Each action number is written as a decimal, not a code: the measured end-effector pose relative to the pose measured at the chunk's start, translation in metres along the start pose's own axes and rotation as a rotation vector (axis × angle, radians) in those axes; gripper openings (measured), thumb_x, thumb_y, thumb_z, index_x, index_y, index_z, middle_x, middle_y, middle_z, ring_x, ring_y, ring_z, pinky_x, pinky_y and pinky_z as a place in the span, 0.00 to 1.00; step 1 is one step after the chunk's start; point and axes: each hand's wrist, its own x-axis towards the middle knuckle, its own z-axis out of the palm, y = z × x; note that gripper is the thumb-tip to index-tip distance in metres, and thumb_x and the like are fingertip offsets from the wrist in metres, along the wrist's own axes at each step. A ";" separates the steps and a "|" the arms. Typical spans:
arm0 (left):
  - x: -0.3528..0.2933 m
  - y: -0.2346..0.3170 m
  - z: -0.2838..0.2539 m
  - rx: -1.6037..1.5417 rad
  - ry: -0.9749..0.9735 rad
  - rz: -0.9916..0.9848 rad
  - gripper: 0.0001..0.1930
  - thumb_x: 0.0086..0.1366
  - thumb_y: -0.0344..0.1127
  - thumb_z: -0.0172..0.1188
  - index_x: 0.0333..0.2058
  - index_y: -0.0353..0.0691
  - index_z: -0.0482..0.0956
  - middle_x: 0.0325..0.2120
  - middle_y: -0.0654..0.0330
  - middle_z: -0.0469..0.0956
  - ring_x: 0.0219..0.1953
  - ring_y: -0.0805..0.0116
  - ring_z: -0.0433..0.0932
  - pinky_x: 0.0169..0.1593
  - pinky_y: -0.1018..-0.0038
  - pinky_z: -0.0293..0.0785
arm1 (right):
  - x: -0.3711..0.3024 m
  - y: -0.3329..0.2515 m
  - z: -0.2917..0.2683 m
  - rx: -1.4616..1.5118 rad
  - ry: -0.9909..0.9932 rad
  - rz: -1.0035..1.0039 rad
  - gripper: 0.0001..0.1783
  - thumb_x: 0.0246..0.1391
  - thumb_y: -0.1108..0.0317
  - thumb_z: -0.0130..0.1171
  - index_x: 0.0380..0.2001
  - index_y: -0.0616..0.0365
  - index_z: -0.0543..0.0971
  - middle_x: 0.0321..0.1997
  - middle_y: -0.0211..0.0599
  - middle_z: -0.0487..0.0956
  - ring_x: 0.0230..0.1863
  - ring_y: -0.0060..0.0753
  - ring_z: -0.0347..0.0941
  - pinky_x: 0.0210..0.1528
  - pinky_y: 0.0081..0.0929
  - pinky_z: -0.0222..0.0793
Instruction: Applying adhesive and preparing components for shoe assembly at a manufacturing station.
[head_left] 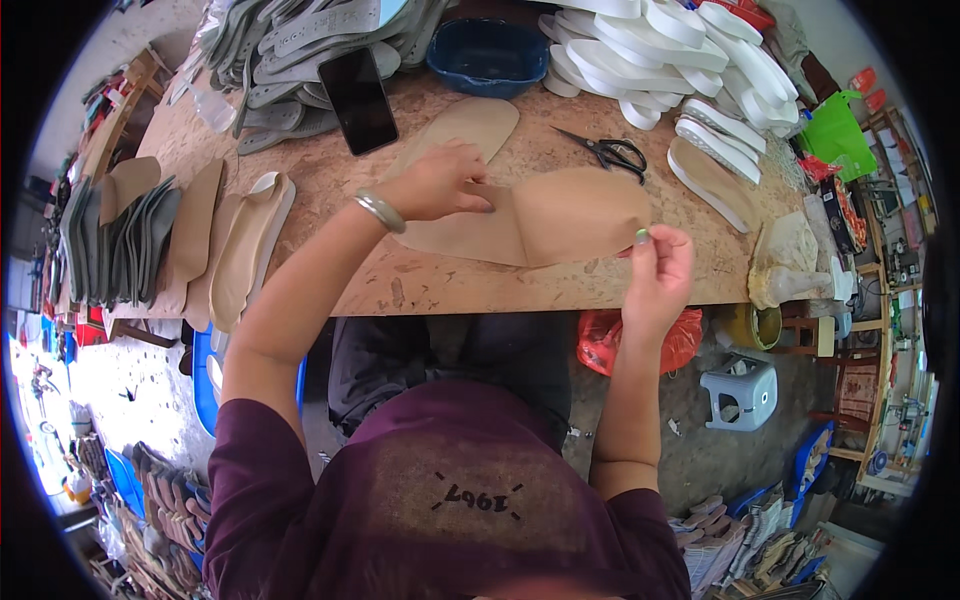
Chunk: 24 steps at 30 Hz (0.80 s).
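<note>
A thin tan insole [587, 215] lies across the near middle of the table, with a crease between its two halves. My right hand [662, 265] pinches its right edge between thumb and forefinger. Over its left half, my left hand [445, 182] has its fingers curled and its thumb pressed on the tan surface; a bangle circles that wrist. Beyond my left hand lies another tan insole [485, 125], partly covered. Black-handled scissors [610, 152] rest just past the creased insole, blades partly open.
Grey soles [300, 60] are heaped at the back left beside a black phone [358, 102]. A dark blue basin [488, 55] stands back centre, with white soles [650, 55] right of it. Grey pieces [125, 240] and a tan-lined sole [255, 240] line the left edge.
</note>
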 end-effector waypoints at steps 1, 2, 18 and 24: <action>-0.002 0.011 -0.020 -0.233 -0.119 -0.146 0.19 0.59 0.48 0.65 0.40 0.39 0.79 0.40 0.54 0.77 0.44 0.56 0.74 0.47 0.63 0.70 | 0.006 0.001 -0.007 -0.009 0.047 0.023 0.06 0.60 0.78 0.56 0.40 0.61 0.73 0.33 0.32 0.77 0.32 0.20 0.74 0.36 0.20 0.73; -0.008 0.020 -0.036 -0.462 -0.237 -0.300 0.19 0.60 0.49 0.63 0.38 0.37 0.79 0.38 0.51 0.79 0.42 0.55 0.76 0.45 0.64 0.71 | 0.015 0.006 -0.015 -0.007 0.050 0.022 0.06 0.60 0.78 0.56 0.40 0.61 0.73 0.33 0.32 0.77 0.32 0.20 0.74 0.36 0.20 0.73; -0.146 0.001 -0.168 -0.527 -0.218 -0.778 0.21 0.63 0.34 0.54 0.55 0.35 0.73 0.36 0.63 0.79 0.36 0.75 0.76 0.44 0.75 0.73 | -0.004 0.055 -0.089 -0.243 -0.031 0.459 0.13 0.62 0.79 0.48 0.48 0.61 0.74 0.33 0.33 0.78 0.30 0.26 0.78 0.33 0.17 0.72; -0.009 -0.004 -0.116 -0.898 -0.035 -0.682 0.31 0.65 0.38 0.54 0.66 0.38 0.61 0.46 0.59 0.76 0.37 0.76 0.77 0.44 0.74 0.78 | -0.020 0.006 -0.078 -0.736 -0.263 -0.116 0.11 0.49 0.82 0.56 0.36 0.61 0.82 0.32 0.40 0.77 0.33 0.33 0.76 0.33 0.23 0.70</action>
